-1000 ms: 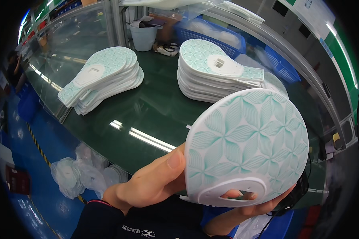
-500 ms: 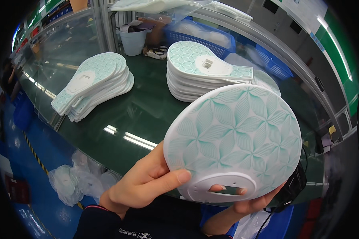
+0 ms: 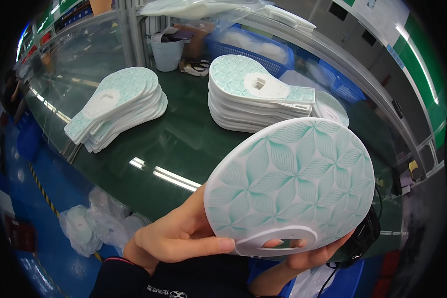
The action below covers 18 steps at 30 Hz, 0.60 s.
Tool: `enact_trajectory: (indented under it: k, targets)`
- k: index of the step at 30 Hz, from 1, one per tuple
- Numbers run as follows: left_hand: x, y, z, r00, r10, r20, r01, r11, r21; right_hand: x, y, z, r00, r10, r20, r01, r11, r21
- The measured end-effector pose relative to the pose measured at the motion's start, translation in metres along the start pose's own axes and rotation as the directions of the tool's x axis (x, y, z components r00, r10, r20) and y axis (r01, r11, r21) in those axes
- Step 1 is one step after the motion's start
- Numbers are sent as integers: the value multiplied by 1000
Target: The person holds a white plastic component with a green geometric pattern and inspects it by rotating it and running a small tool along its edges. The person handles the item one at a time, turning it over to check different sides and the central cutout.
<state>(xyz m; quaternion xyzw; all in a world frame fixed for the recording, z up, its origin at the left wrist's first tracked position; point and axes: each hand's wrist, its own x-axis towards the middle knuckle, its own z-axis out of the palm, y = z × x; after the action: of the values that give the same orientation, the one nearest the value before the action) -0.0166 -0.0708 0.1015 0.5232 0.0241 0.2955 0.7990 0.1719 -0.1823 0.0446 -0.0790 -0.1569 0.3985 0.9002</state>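
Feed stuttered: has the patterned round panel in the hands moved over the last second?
Yes. The round panel has come nearer the camera and shifted left, now overlapping the right stack of panels.

Glossy green worktable [image 3: 184, 144], blue floor [image 3: 49, 198], blue baskets [image 3: 278, 52], grey rail [image 3: 372, 84]

Left hand [image 3: 176, 238] and right hand [image 3: 303, 260] raised, fingers curled.

Two plate stacks [image 3: 118, 107] [image 3: 256, 99] on table [image 3: 184, 144]; bucket [image 3: 167, 52] behind.
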Motion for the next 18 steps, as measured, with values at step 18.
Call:
enact_trajectory:
  k: [18]
  targets:
    - [-4,-3,-2,994,-83,-69,67,977,-202,-6,5,-7,996,87,30,-90,988,128]
